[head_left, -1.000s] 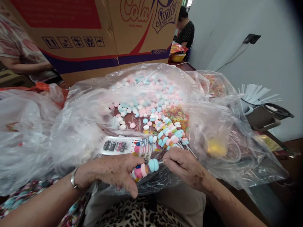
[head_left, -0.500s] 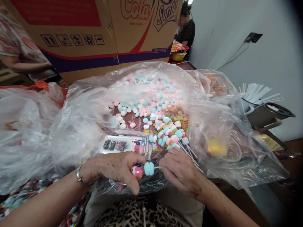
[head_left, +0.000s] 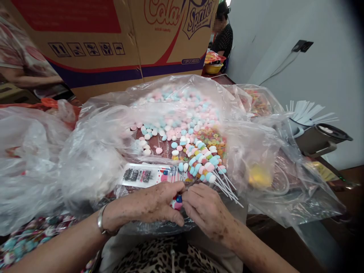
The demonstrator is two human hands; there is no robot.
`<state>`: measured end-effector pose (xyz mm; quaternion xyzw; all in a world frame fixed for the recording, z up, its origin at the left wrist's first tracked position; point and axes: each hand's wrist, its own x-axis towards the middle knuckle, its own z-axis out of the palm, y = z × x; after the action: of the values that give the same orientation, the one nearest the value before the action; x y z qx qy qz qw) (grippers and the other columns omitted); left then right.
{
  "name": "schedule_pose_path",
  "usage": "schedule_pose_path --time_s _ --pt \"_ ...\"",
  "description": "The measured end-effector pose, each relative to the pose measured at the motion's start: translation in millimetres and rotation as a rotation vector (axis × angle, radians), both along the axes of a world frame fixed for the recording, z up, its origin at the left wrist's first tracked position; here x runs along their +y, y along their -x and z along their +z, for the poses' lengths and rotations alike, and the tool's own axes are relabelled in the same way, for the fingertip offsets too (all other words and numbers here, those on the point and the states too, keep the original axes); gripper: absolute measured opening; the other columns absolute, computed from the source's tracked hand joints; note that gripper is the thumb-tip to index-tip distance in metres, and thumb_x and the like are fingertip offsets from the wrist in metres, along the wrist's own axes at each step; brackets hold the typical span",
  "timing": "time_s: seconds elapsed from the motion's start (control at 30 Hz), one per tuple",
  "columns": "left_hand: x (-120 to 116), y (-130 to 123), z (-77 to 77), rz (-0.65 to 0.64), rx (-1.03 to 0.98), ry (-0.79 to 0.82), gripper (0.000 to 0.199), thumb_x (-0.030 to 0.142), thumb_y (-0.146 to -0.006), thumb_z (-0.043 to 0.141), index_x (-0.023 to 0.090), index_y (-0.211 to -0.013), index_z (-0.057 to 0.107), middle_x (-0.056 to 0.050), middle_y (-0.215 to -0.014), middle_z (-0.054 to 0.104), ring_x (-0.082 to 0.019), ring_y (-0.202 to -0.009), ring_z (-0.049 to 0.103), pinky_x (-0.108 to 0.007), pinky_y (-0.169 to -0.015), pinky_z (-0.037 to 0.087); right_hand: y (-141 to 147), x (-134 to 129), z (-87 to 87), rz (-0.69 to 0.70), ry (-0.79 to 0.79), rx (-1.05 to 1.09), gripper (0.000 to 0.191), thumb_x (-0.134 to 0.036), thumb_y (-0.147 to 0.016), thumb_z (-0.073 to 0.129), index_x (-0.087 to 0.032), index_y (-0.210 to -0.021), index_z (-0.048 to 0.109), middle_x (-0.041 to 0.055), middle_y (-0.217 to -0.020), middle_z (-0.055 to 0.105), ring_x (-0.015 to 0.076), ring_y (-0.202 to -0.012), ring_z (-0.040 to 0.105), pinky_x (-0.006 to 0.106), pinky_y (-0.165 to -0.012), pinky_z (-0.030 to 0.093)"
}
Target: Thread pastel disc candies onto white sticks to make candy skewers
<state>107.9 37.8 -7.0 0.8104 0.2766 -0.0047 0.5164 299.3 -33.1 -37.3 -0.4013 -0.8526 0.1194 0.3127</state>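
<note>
My left hand (head_left: 155, 203) is closed around a small printed candy wrapper (head_left: 176, 203), its pink, white and blue end showing between thumb and fingers. Pinched fingers of my right hand (head_left: 206, 206) meet the wrapper's right end, at the stick of a marshmallow skewer. That skewer's blue marshmallows and stick are now hidden by the wrapper and fingers. Just beyond lies a stack of flat printed wrappers (head_left: 148, 175). Several finished marshmallow skewers (head_left: 203, 159) with white sticks rest in a pile behind my right hand.
Loose pink, white and blue marshmallows (head_left: 176, 113) spill from a clear plastic bag, beside ring gummies (head_left: 213, 138). A large carton (head_left: 108, 68) stands behind. A kettle (head_left: 324, 138) and white paper strips (head_left: 308, 113) are at right. Wrapped candies (head_left: 25, 239) lie lower left. Two other people are nearby.
My right hand has moved left against my left hand. The blue marshmallows that showed between the hands have gone from sight into the wrapper.
</note>
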Motion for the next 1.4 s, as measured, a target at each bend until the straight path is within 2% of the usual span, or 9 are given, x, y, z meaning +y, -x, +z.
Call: schedule_pose_path --time_s 0.13,0.27,0.47,0.63,0.83,0.93,1.07,1.2,1.4 --pt "1 6 11.4 0.069 0.058 0.100 0.034 0.044 -0.078 0.074 0.021 -0.095 0.056 0.004 -0.076 0.055 -0.016 -0.069 0.050 -0.024 -0.057 0.033 -14 9 7.8 0.065 -0.029 -0.064 0.033 -0.020 -0.104 0.040 -0.017 -0.075 0.057 0.0010 -0.070 0.057 0.0157 -0.067 0.046 0.029 -0.068 0.034" --pt "1 19 17.7 0.045 0.157 0.255 0.025 0.043 -0.083 0.067 0.021 -0.084 0.057 0.005 -0.069 0.054 -0.014 -0.061 0.048 -0.024 -0.054 0.032 -26 15 17.9 0.132 0.013 -0.143 0.031 -0.019 -0.103 0.042 -0.017 -0.076 0.057 0.0014 -0.072 0.058 0.0163 -0.070 0.046 0.030 -0.070 0.033" --pt "0 30 7.5 -0.024 0.179 0.236 0.032 0.049 -0.078 0.073 0.021 -0.085 0.061 0.004 -0.073 0.056 -0.017 -0.069 0.048 -0.024 -0.058 0.032 -30 18 24.1 0.175 0.043 -0.197 0.032 -0.020 -0.103 0.040 -0.017 -0.077 0.059 0.0007 -0.072 0.057 0.0155 -0.068 0.045 0.031 -0.071 0.033" --pt "6 34 11.1 -0.048 0.187 0.194 0.040 0.056 -0.075 0.076 0.020 -0.085 0.062 0.003 -0.079 0.056 -0.016 -0.072 0.045 -0.024 -0.058 0.029 -30 18 27.5 0.185 0.031 -0.173 0.034 -0.020 -0.104 0.039 -0.017 -0.075 0.058 0.0003 -0.070 0.056 0.0149 -0.067 0.044 0.030 -0.072 0.034" --pt "3 20 5.2 0.001 0.073 0.236 0.042 0.054 -0.071 0.080 0.018 -0.085 0.063 0.006 -0.073 0.053 -0.014 -0.068 0.043 -0.022 -0.057 0.030 -16 17 15.7 0.168 -0.035 -0.148 0.034 -0.019 -0.102 0.040 -0.017 -0.072 0.056 0.0009 -0.070 0.057 0.0159 -0.070 0.043 0.031 -0.071 0.033" --pt "-1 14 -0.2 0.045 0.038 0.309 0.047 0.056 -0.070 0.080 0.018 -0.091 0.063 0.005 -0.073 0.056 -0.015 -0.066 0.048 -0.022 -0.056 0.034 -17 17 12.4 0.160 -0.067 -0.143 0.035 -0.017 -0.102 0.039 -0.018 -0.071 0.055 0.0006 -0.069 0.055 0.0162 -0.069 0.043 0.031 -0.071 0.033" --pt "-5 13 3.6 0.133 0.047 0.471 0.047 0.063 -0.083 0.064 0.019 -0.098 0.057 0.004 -0.072 0.055 -0.012 -0.055 0.050 -0.021 -0.049 0.035 -35 18 24.1 0.066 0.007 -0.108 0.022 -0.024 -0.103 0.044 -0.016 -0.093 0.061 0.0041 -0.082 0.061 0.0181 -0.080 0.051 0.031 -0.076 0.039" --pt "-9 10 7.3 0.189 0.059 0.539 0.052 0.071 -0.089 0.047 0.020 -0.092 0.053 0.003 -0.073 0.056 -0.011 -0.053 0.051 -0.019 -0.044 0.032 -50 20 33.3 0.050 0.024 -0.106 0.028 -0.022 -0.105 0.040 -0.017 -0.086 0.060 0.0021 -0.077 0.059 0.0165 -0.076 0.051 0.029 -0.074 0.039" --pt "-18 4 -9.8 0.348 -0.099 0.553 0.052 0.069 -0.087 0.053 0.018 -0.074 0.053 0.002 -0.062 0.057 -0.009 -0.046 0.050 -0.018 -0.043 0.033 -49 22 28.7 0.118 -0.010 -0.103 0.032 -0.023 -0.106 0.038 -0.018 -0.086 0.062 0.0021 -0.078 0.063 0.0164 -0.077 0.052 0.031 -0.076 0.041"
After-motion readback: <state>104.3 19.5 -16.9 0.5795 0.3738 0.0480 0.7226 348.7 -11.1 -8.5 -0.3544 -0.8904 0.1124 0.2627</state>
